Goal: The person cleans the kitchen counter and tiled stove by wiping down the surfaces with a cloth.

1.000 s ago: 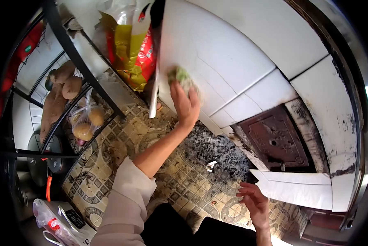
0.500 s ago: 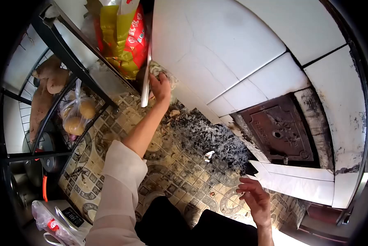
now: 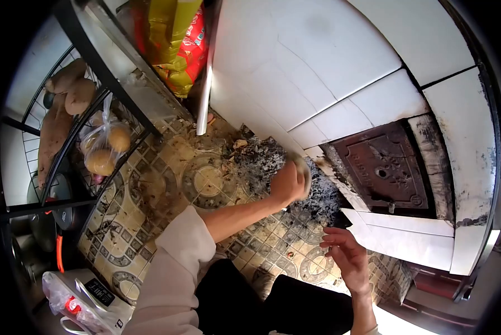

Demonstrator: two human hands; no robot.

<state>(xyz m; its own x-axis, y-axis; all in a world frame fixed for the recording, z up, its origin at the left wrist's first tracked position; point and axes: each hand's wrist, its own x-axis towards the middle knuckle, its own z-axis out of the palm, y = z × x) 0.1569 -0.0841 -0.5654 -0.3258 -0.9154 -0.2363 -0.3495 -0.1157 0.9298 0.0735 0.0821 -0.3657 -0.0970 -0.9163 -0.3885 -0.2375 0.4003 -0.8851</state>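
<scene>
My left hand [image 3: 286, 183] reaches over the black ash pile [image 3: 323, 195] on the floor. Its fingers are closed around a pale crumpled rag [image 3: 302, 173], which overlaps the foot of the white tiled stove wall [image 3: 306, 67] in this view. Part of the rag is blurred or hidden behind the fingers. Lower right, my right hand [image 3: 348, 259] hovers with its fingers loosely curled and apart, nothing in them. The rusty stove door [image 3: 380, 170] is set into the tiles above that hand.
A wire rack [image 3: 66, 134] on the left carries long brown tubers [image 3: 55, 134] and a plastic bag of round yellow produce [image 3: 108, 142]. Red and gold packaging [image 3: 178, 44] stands behind a metal strip [image 3: 207, 84]. Debris litters the patterned floor [image 3: 205, 178]. A white bag [image 3: 88, 301] sits lower left.
My left hand has swept the rag right and downward, from beside the metal strip along the wall's foot to the ash pile. My right hand has barely moved.
</scene>
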